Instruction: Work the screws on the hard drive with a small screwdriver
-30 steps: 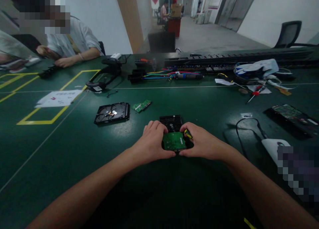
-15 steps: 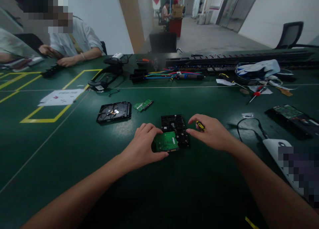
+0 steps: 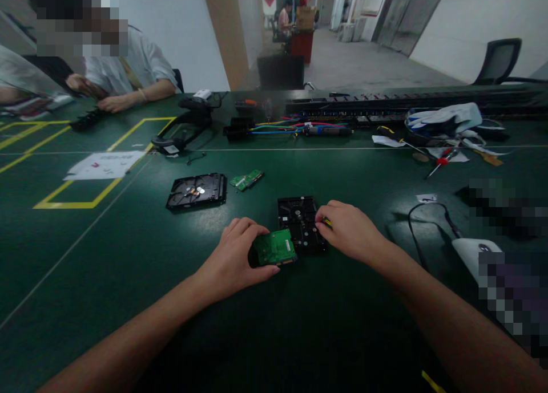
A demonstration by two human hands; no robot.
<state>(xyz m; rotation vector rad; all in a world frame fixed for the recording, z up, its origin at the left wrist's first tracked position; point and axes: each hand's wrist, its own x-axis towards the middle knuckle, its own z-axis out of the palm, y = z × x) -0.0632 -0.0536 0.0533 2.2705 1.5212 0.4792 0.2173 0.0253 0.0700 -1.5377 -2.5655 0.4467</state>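
My left hand (image 3: 238, 250) grips a green circuit board (image 3: 276, 246) by its left side, fingers at the top and thumb at the bottom edge. The board is held just left of a black hard drive (image 3: 299, 213) and covers part of its lower left corner. Over the drive's right edge is my right hand (image 3: 349, 227), fingers closed around a small yellow-and-black screwdriver (image 3: 327, 222), mostly hidden in the grip. Further left lie a second hard drive (image 3: 197, 191) and another green circuit board (image 3: 247, 179).
A red-handled screwdriver (image 3: 442, 162), white gloves (image 3: 445, 119) and cables (image 3: 282, 129) lie toward the back. On the right are a white device (image 3: 475, 247) with a black cord and a dark, blurred object. A co-worker's hands (image 3: 115, 103) are at the far left.
My left hand has moved the circuit board left, uncovering more of the drive. My right hand's fingers have closed together around the screwdriver and come nearer the drive.
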